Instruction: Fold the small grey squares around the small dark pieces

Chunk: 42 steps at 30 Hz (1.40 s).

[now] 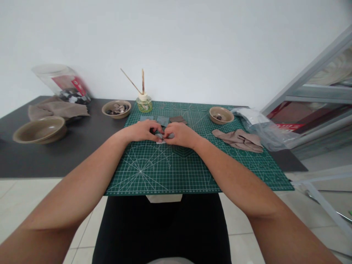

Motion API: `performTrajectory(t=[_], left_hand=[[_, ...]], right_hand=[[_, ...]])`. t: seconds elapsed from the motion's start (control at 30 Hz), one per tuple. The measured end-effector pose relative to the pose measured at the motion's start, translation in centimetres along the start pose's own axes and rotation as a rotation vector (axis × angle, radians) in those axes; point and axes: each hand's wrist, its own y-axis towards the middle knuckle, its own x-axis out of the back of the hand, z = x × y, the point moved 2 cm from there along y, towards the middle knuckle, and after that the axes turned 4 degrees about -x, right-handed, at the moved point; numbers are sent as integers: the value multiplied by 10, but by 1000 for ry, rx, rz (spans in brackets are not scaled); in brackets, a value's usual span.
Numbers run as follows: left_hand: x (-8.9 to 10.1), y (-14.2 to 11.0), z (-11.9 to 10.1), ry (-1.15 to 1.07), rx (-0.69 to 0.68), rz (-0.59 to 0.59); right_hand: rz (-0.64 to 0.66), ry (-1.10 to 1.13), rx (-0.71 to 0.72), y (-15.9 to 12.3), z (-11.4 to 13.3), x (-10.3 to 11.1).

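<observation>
– while the small grey piece (160, 136) is pinched between both hands, how is it best handled?

– lightly, it would be judged. the left hand (144, 131) and the right hand (180, 135) are each narrowed to a fingertip pinch on it, over the middle of the green mat (189, 172). steady, even pressure is advised, with the wrists kept low. whether the mat is touched by the piece cannot be told.

– and what is set around it?

– three flat squares (163, 121) are laid toward the mat's far edge. a bottle with sticks (144, 104) is stood at its far left corner, and a small bowl (222, 120) near its far right one. a crumpled cloth (239, 140) is left along its right side.

– and the room?

– the mat is carried by a dark worktop (55, 161), backed by a white wall (181, 47); tiled floor (242, 242) is seen below its near edge.
</observation>
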Motion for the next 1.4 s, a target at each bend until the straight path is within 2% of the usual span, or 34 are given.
performTrajectory(t=[0.23,0.43,0.73,1.03,1.27,1.4], left_hand=[[-1,0,2,-31,-23,-11],[1,1,-2,-2,-6,25],[0,2,-1,5,-11,31],[1,2,-2,32,-12,37],[0,2,-1,6,-12,61],[0,2,0,16,-1,68]], right_hand=[[-27,-22,-41,-2,-3,4],[-14,-45,31,1,3,-2],[-7,-53,-51,-4,-1,4],[-20,-84,67,-1,4,-3],[-16,-78,-17,-5,-1,4],[-16,-78,-17,-6,-5,5]])
